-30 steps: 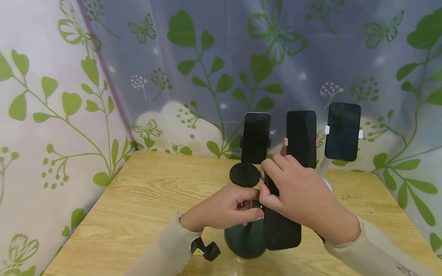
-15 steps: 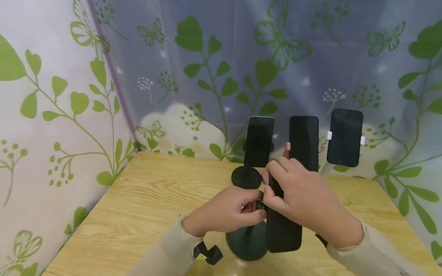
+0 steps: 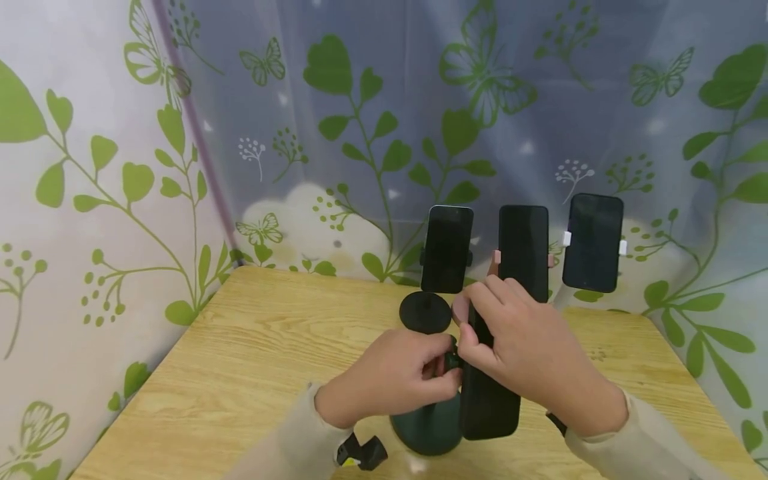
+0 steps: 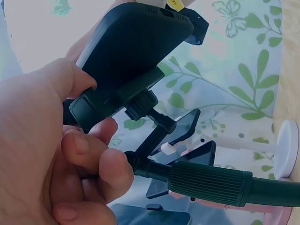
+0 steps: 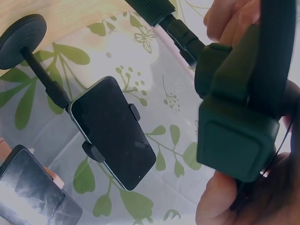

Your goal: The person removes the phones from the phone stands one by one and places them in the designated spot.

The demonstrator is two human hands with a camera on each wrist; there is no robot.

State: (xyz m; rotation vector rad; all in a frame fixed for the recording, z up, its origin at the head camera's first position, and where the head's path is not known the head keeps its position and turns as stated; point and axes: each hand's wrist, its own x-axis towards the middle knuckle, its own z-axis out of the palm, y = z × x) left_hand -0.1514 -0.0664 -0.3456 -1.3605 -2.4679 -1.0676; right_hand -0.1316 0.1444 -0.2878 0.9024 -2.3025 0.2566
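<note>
A dark green phone stand, with its round base [image 3: 427, 427] on the table, carries a black phone [image 3: 491, 403] in its clamp [image 4: 91, 110]. My left hand [image 3: 396, 370] pinches the clamp at the phone's left edge, its thumb above and fingers curled beneath in the left wrist view. From above, my right hand [image 3: 522, 333] grips the phone's upper part, with fingers bent over toward its left edge. Below the clamp, a jointed neck meets the ribbed stem [image 4: 211, 183]. The right wrist view shows the clamp's square end [image 5: 238, 140] close up.
Three more phones stand behind in holders: one in a black holder [image 3: 447, 250], one in a pink holder [image 3: 524, 250], one in a white holder [image 3: 593, 243]. The black holder's round base [image 3: 425, 312] sits just beyond my left hand. Patterned fabric [image 3: 360, 133] hangs behind the wooden table [image 3: 240, 373].
The head view has shifted slightly. My left fingers have parted a little, showing more of the green clamp between them. My right hand keeps its grip on the phone.
</note>
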